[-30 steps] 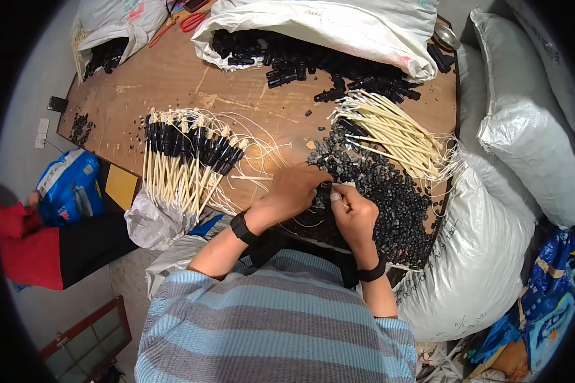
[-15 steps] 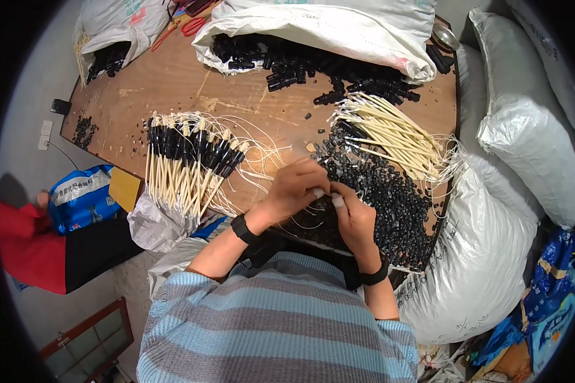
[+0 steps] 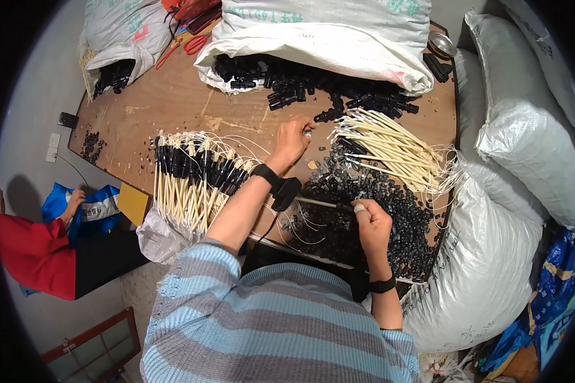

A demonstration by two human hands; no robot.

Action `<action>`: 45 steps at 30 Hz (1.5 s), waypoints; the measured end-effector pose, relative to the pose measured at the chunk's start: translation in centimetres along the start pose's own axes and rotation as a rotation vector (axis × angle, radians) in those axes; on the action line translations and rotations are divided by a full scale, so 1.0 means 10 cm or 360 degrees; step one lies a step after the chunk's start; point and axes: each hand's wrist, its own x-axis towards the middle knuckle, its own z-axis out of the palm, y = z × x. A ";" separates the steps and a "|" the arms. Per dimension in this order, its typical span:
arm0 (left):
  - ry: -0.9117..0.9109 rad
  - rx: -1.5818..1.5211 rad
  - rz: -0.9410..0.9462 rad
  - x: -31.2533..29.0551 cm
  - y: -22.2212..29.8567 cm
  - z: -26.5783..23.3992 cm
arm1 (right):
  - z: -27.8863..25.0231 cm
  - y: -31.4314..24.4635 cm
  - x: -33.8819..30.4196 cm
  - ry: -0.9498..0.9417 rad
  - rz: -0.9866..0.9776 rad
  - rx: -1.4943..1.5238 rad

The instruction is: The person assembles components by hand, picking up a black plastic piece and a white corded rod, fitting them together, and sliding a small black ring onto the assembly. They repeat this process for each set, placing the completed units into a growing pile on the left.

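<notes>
Thumb and forefinger of the right hand [image 3: 372, 226], in the head view, are pinched together on the dark end of a slim cream rod [image 3: 317, 202], which points left above the near part of a heap of black granules [image 3: 396, 220]. The left hand [image 3: 292, 142] reaches to the far side, over bare tabletop [image 3: 236, 121], its fingers curled; whether they hold anything I cannot tell. Ahead of it lie black plastic connectors [image 3: 294, 96], spilling from a white woven sack [image 3: 319, 57]. The main danger seems to be the rod's left end, just beside the bulky black wristband [image 3: 286, 193] on the left arm: drawing that arm back could knock the rod askew or twist it from a pinch at one end only. Thin white cords [image 3: 308, 235] looping near it might snag on the band. A slip would probably drop the rod among the granules. Farther off, careless groping among the connectors could roll one into the cream rod bundle [image 3: 393, 150] on the right and disorder it.
</notes>
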 end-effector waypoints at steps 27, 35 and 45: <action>-0.0275 -0.0237 0.0137 -0.94 0.84 -0.21 | 0.08 -0.15 -0.03 -0.0193 -0.0004 0.0225; -0.0708 -0.0409 0.0527 -0.98 0.84 -0.32 | -0.15 -0.16 -0.04 -0.0268 0.0183 0.0686; -0.0483 -0.0511 0.0069 -1.05 0.97 -0.27 | -0.13 -0.23 0.00 -0.0278 -0.0816 -0.0956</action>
